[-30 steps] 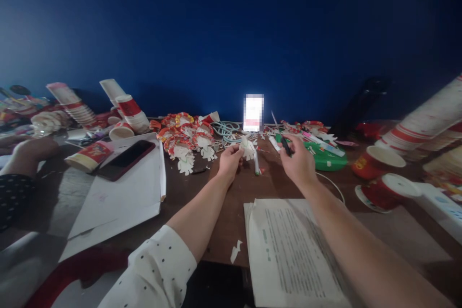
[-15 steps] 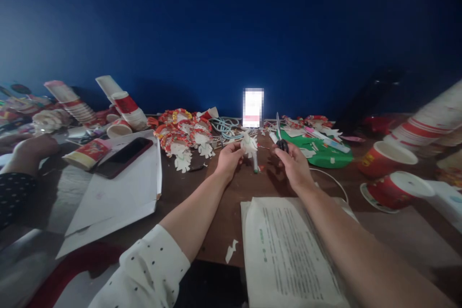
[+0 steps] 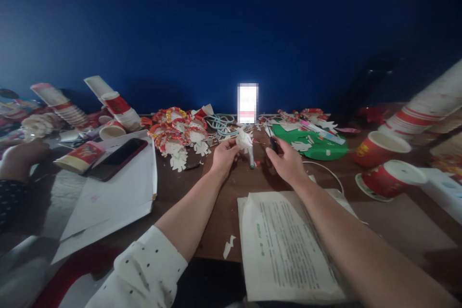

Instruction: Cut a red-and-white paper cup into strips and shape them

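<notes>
Pinched between the thumb and fingers of my left hand [image 3: 223,160] is a white paper cutout [image 3: 244,140] with jagged edges, held up over the table. My right hand [image 3: 287,160] is closed around dark-handled scissors [image 3: 273,142], just right of the cutout and apart from it. The fingers partly hide the handles. Below the cutout, a pale pen-like tube [image 3: 251,159] with a green end shows. Left of my left hand lies a pile of red and orange beaded pieces [image 3: 173,127] with similar white cutouts [image 3: 178,160].
A glowing screen [image 3: 247,102] stands at the back. To the right are a green sheet [image 3: 327,147], a red paper cup [image 3: 382,147] and stacked cups. Printed paper [image 3: 285,245] lies nearest me. A phone [image 3: 119,159] and another person's hand [image 3: 25,156] are at left.
The scissors have tipped down from pointing upright and now lean left, lower in my right hand. The cutout stays in my left hand. The whole view has shifted slightly.
</notes>
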Available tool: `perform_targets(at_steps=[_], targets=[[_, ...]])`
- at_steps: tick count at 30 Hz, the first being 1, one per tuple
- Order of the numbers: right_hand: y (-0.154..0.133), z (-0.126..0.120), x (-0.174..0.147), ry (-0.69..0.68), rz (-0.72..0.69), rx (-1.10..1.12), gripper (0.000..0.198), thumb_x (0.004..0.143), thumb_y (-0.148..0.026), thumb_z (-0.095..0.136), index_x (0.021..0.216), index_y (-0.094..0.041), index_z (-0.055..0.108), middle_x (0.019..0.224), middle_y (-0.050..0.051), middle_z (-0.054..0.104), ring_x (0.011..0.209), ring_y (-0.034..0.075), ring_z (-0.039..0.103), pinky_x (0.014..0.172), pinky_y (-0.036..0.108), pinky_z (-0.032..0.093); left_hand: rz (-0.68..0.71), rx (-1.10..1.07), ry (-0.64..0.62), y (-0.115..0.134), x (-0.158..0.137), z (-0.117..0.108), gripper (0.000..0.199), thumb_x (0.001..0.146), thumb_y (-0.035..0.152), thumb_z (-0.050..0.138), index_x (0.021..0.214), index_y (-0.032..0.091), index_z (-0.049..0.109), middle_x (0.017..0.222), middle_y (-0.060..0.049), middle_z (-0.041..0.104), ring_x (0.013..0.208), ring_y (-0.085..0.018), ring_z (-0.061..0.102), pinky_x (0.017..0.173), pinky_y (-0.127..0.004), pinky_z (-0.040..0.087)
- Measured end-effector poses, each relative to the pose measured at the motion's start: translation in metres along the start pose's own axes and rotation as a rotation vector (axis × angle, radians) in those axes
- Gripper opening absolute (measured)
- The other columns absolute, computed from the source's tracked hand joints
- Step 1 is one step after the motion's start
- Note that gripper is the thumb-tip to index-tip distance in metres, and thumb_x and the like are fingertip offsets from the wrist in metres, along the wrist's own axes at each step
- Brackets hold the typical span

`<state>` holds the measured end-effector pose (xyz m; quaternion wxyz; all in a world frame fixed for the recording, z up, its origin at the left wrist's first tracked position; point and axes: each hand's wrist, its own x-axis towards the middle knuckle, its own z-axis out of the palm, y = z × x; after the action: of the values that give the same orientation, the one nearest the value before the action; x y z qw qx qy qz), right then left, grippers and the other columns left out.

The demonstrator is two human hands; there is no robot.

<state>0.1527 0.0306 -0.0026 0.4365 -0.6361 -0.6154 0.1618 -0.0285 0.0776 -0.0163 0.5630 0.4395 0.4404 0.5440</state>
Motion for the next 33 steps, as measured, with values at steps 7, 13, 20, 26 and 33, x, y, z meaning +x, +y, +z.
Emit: perform_targets(at_steps=[7,13,20,26,33], targets=[[-0.005,-0.01,-0.004,-0.179,0.001,-0.586,0.041,0.089,-0.042,0.047,0.123,-0.023,0.06,0.115,0.012,0.067,0.103,0.029,0.063,0.08,0.037,0.049,0.056,0.151,0.088,-0.003,0.002,-0.003,0.028,0.069,0.024,0.065,0.094,0.013,0.069,0.053,0.004,0.056,0.044,-0.006,0.045,0.043,-0.018,0.031],[-0.011,-0.014,-0.005,-0.223,-0.043,-0.732,0.038,0.09,-0.043,0.047,0.118,-0.021,0.06,0.107,0.013,0.067,0.099,0.028,0.063,0.075,0.036,0.048,0.072,0.214,0.083,-0.007,0.002,-0.005,0.027,0.07,0.026,0.065,0.094,0.015,0.069,0.055,0.003,0.058,0.045,-0.007,0.047,0.044,-0.019,0.033],[-0.014,-0.017,-0.006,-0.232,-0.054,-0.744,0.045,0.09,-0.055,0.043,0.112,-0.021,0.062,0.105,0.012,0.068,0.097,0.03,0.064,0.073,0.038,0.049,0.078,0.261,0.075,-0.007,0.002,-0.005,0.027,0.069,0.027,0.067,0.093,0.016,0.07,0.062,0.001,0.062,0.048,-0.008,0.049,0.047,-0.019,0.035],[-0.018,-0.019,-0.006,-0.231,-0.013,-0.773,0.039,0.091,-0.05,0.046,0.107,-0.02,0.064,0.102,0.013,0.069,0.098,0.029,0.065,0.075,0.038,0.049,0.092,0.303,0.058,-0.008,0.001,-0.006,0.027,0.071,0.029,0.064,0.094,0.016,0.07,0.055,0.003,0.058,0.047,-0.009,0.047,0.047,-0.02,0.034],[-0.017,-0.02,-0.008,-0.205,0.033,-0.877,0.04,0.087,-0.05,0.052,0.101,-0.015,0.067,0.092,0.015,0.069,0.093,0.029,0.065,0.075,0.038,0.049,0.103,0.309,0.087,-0.004,-0.002,-0.004,0.026,0.069,0.027,0.066,0.092,0.016,0.071,0.062,0.001,0.064,0.05,-0.009,0.049,0.051,-0.02,0.037]])
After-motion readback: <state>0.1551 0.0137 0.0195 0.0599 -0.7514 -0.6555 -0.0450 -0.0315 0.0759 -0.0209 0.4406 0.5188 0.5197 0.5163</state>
